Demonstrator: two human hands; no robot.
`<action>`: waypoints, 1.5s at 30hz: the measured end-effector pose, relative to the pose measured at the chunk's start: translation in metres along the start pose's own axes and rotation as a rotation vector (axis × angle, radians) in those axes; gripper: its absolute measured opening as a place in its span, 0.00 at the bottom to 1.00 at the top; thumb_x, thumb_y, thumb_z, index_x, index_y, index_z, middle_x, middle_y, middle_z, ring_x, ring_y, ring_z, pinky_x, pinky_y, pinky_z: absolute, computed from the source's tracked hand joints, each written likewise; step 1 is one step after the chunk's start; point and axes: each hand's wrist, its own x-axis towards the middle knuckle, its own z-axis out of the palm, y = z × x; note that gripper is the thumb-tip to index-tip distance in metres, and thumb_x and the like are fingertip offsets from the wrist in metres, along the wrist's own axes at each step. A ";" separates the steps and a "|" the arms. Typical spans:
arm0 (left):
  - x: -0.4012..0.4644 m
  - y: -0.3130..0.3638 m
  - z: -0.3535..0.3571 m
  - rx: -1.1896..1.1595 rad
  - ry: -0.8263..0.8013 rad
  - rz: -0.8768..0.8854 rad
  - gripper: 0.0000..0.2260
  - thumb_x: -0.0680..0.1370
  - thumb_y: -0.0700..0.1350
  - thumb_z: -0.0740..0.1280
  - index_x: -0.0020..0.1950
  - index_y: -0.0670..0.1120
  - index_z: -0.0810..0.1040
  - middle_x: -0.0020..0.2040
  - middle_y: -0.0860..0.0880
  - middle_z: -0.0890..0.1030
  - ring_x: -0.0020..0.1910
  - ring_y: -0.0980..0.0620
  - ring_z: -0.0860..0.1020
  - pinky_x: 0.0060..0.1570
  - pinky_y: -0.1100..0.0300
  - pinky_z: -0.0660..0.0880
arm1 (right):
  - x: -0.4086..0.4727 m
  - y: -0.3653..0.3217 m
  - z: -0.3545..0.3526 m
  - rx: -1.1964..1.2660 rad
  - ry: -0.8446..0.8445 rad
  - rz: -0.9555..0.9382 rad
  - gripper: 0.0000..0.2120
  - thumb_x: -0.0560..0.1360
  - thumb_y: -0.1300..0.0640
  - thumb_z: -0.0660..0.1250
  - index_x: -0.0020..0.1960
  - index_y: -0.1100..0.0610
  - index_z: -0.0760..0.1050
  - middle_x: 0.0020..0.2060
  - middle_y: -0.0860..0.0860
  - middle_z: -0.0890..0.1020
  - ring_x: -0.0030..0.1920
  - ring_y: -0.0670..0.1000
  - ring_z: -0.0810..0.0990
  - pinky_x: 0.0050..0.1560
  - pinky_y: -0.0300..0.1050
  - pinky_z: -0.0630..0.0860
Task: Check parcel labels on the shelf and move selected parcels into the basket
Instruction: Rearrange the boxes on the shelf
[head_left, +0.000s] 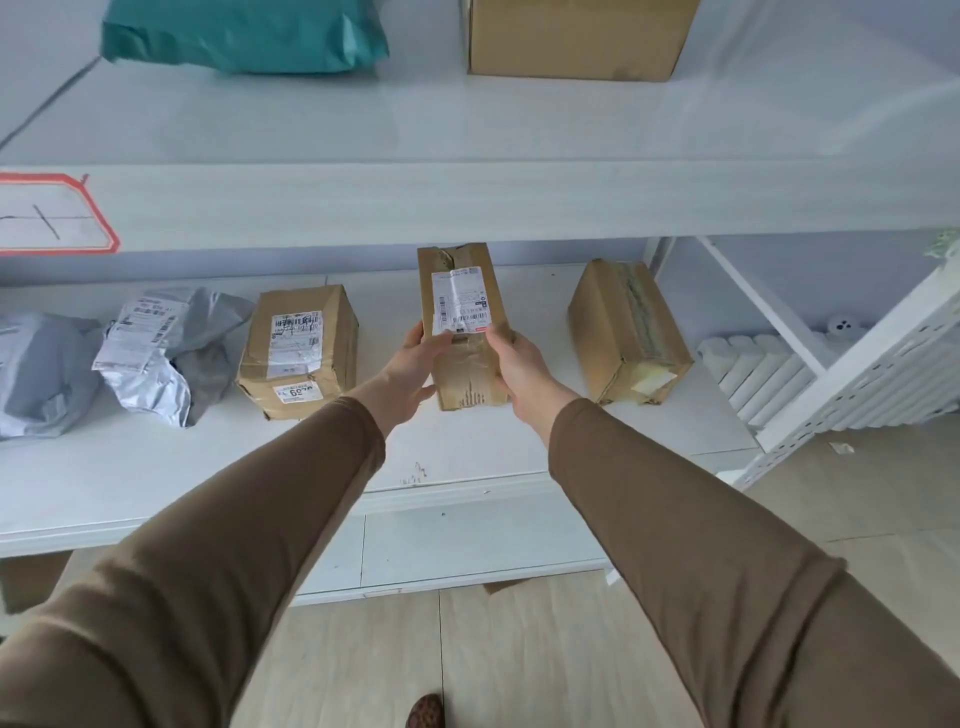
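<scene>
Two hands grip one tall cardboard parcel (464, 332) on the white shelf (467, 447): your left hand (415, 364) and right hand (519, 364) have fingers curled around its sides, its label (461, 302) just above your fingertips. You seem to be checking it; next, read it, then lift if selected. No basket shows.

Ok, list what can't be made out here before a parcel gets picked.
All in the head view:
- Label on the held box: print too small to read.
- Right-hand box: no label shows on the sides facing the camera.
- Basket: not in the picture.
- Large box and teal bag on the upper shelf: tops cut off by the picture's edge.
- Grey bag: cut off at the left edge.
</scene>
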 end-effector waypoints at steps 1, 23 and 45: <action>0.004 -0.003 0.001 0.006 -0.001 -0.008 0.18 0.85 0.50 0.63 0.76 0.55 0.69 0.65 0.53 0.79 0.60 0.55 0.77 0.72 0.44 0.66 | 0.006 0.005 0.000 -0.012 0.013 0.009 0.15 0.82 0.40 0.62 0.58 0.50 0.78 0.56 0.51 0.85 0.55 0.54 0.84 0.59 0.54 0.80; -0.003 0.009 0.120 0.633 0.143 0.789 0.31 0.81 0.41 0.67 0.83 0.47 0.60 0.85 0.49 0.57 0.84 0.50 0.53 0.80 0.57 0.51 | -0.003 0.001 -0.140 -0.431 0.546 -0.535 0.19 0.81 0.50 0.63 0.70 0.52 0.75 0.65 0.51 0.81 0.65 0.55 0.76 0.67 0.54 0.73; -0.026 -0.029 0.187 0.169 -0.282 0.026 0.17 0.87 0.42 0.56 0.76 0.49 0.69 0.60 0.51 0.81 0.53 0.56 0.80 0.51 0.62 0.75 | -0.067 0.029 -0.202 0.160 0.245 0.003 0.23 0.70 0.39 0.72 0.58 0.52 0.74 0.57 0.53 0.84 0.60 0.55 0.82 0.68 0.61 0.75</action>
